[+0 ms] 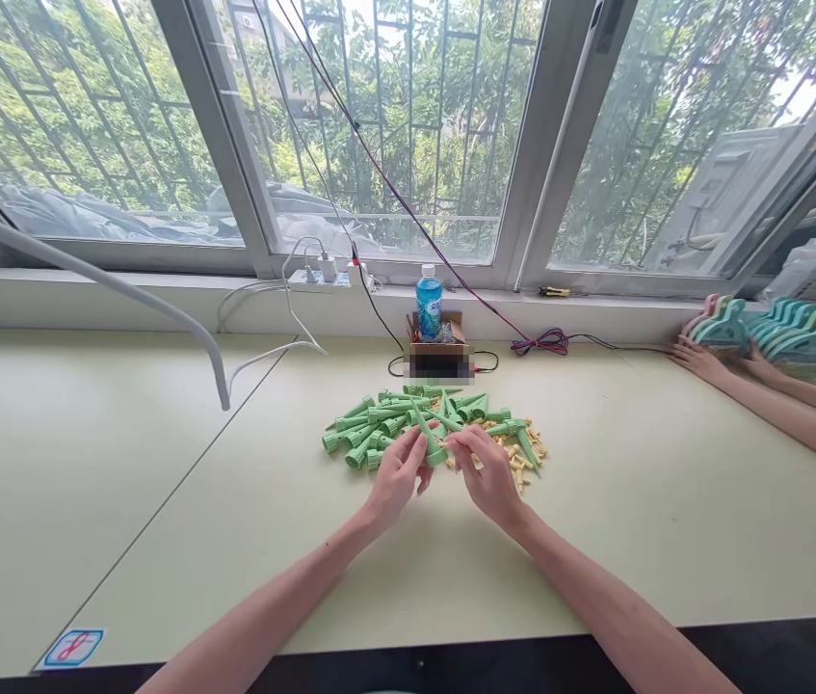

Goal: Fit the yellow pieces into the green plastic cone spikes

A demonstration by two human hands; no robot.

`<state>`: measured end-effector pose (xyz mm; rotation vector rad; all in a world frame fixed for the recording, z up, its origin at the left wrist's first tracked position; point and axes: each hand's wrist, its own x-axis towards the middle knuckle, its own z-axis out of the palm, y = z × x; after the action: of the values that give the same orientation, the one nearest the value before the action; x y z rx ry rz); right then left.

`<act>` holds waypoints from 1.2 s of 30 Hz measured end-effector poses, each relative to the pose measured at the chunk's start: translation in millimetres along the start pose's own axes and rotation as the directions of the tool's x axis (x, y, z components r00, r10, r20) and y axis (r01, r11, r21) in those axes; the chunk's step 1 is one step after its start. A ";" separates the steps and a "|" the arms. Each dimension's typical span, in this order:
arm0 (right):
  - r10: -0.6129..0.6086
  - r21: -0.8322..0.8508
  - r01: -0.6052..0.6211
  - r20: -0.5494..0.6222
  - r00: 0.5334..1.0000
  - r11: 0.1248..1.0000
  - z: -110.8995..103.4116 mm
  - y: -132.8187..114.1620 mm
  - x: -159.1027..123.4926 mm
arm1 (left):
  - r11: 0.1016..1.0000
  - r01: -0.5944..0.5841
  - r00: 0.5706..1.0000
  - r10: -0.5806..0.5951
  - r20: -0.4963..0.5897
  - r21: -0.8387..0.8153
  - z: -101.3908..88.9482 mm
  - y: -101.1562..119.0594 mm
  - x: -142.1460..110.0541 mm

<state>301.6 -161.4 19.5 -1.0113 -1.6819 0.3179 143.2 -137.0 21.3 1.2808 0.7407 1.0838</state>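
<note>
My left hand [397, 474] is closed around a green plastic cone spike [428, 436], holding it tilted with its wide end toward my right hand. My right hand [486, 470] pinches a small cream-yellow piece [449, 444] right at the wide end of that spike. Just behind my hands lies a heap of green cone spikes [379, 424]. To its right is a scatter of small cream-yellow pieces [523, 461].
A pale green table [162, 453] runs under a window sill. A blue drink bottle [429, 301] stands behind a small cardboard box [439, 349] with red and black wires. Another person's hands [700, 359] touch stacked teal and pink plastic items [776, 328] at far right. A white tube [162, 318] arches at left.
</note>
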 end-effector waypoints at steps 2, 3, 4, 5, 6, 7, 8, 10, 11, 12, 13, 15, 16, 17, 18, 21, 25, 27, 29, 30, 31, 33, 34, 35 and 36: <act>0.009 -0.004 -0.009 0.008 1.000 1.000 -0.2 0.0 0.4 | 1.000 -0.001 1.000 0.001 -0.005 0.001 0.4 -0.5 -0.1; 0.013 -0.004 -0.013 0.011 1.000 1.000 -0.2 0.1 0.6 | 1.000 -0.003 1.000 0.003 -0.004 0.002 0.3 -0.7 -0.1; 0.017 -0.003 -0.017 0.013 1.000 1.000 -0.2 0.2 0.8 | 1.000 -0.005 1.000 0.005 0.000 0.005 0.1 -1.0 0.0; 0.020 -0.003 -0.020 0.014 1.000 1.000 -0.1 0.5 0.9 | 1.000 -0.008 1.000 0.008 0.004 0.011 -0.2 -1.2 0.0; 0.023 -0.005 -0.023 0.016 1.000 1.000 0.1 0.9 1.0 | 1.000 -0.013 1.000 0.013 0.007 0.022 -0.6 -1.3 0.0; 0.027 -0.007 -0.027 0.019 0.999 1.000 0.2 1.4 1.0 | 0.999 -0.018 1.000 0.018 0.007 0.035 -1.0 -1.4 0.1; 0.031 -0.010 -0.031 0.022 0.999 0.999 0.2 2.0 0.9 | 0.999 -0.023 1.000 0.023 0.005 0.047 -1.2 -1.4 0.1; 0.038 -0.014 -0.038 0.031 0.999 0.999 0.4 3.6 0.6 | 0.997 -0.030 1.000 0.031 -0.003 0.065 -1.1 -1.1 -0.1; 0.042 -0.013 -0.042 0.035 0.998 0.999 0.6 4.5 0.5 | 0.997 -0.031 0.999 0.032 -0.008 0.072 -0.7 -0.9 -0.2; 0.046 -0.009 -0.046 0.039 0.998 0.999 0.8 5.3 0.3 | 0.996 -0.032 0.999 0.033 -0.013 0.081 -0.3 -0.6 -0.4; 0.053 -0.001 -0.053 0.041 0.998 0.999 1.0 6.2 0.1 | 0.995 -0.034 0.999 0.035 -0.018 0.091 0.3 -0.3 -0.7; 0.073 0.024 -0.074 0.044 0.996 0.997 1.7 7.7 -0.1 | 0.992 -0.046 0.998 0.049 -0.029 0.117 1.3 0.0 -1.5; 0.085 0.038 -0.087 0.044 0.995 0.995 2.0 8.4 -0.2 | 0.990 -0.055 0.998 0.059 -0.033 0.130 1.6 0.0 -1.9; 0.096 0.049 -0.098 0.045 0.994 0.994 2.2 8.9 -0.1 | 0.987 -0.066 0.997 0.071 -0.033 0.146 1.7 -0.1 -2.3; 0.104 0.056 -0.107 0.047 0.993 0.993 2.4 9.4 0.0 | 0.983 -0.079 0.996 0.085 -0.029 0.169 1.6 -0.2 -2.8; 0.114 0.055 -0.117 0.056 0.992 0.992 2.1 10.6 1.1 | 0.953 -0.139 0.989 0.145 -0.004 0.269 0.5 -0.5 -3.8; 0.104 0.056 -0.107 0.060 0.993 0.993 1.1 12.0 2.9 | 0.895 -0.215 0.974 0.225 0.020 0.390 -0.5 0.0 -3.5; 0.100 0.058 -0.103 0.064 0.993 0.993 0.9 12.6 3.4 | 0.868 -0.250 0.964 0.263 0.029 0.429 -0.5 0.6 -3.0; 0.101 0.055 -0.104 0.067 0.993 0.993 1.3 13.3 3.3 | 0.846 -0.281 0.954 0.297 0.037 0.453 -0.5 1.2 -2.6; 0.103 0.055 -0.107 0.068 0.992 0.993 1.6 13.6 3.1 | 0.838 -0.293 0.950 0.308 0.043 0.461 -0.6 1.5 -2.5; 0.105 0.056 -0.109 0.065 0.992 0.992 2.1 14.0 2.8 | 0.830 -0.302 0.947 0.317 0.050 0.469 -0.8 1.6 -2.5; 0.106 0.056 -0.109 0.060 0.993 0.992 3.4 14.7 2.3 | 0.816 -0.316 0.943 0.328 0.063 0.485 -1.7 1.7 -2.5; 0.106 0.056 -0.109 0.060 0.993 0.992 4.2 15.0 2.0 | 0.809 -0.320 0.941 0.330 0.070 0.494 -2.3 1.6 -2.5; 0.108 0.056 -0.112 0.062 0.992 0.992 4.8 15.3 1.8 | 0.802 -0.323 0.941 0.331 0.076 0.503 -3.0 1.4 -2.4; 0.113 0.056 -0.116 0.065 0.991 0.992 5.5 15.6 1.7 | 0.794 -0.324 0.940 0.331 0.080 0.514 -3.9 1.1 -2.2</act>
<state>303.8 -149.2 8.4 -1.0649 -1.6631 0.4766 138.6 -137.7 21.3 1.9273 0.8801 1.2132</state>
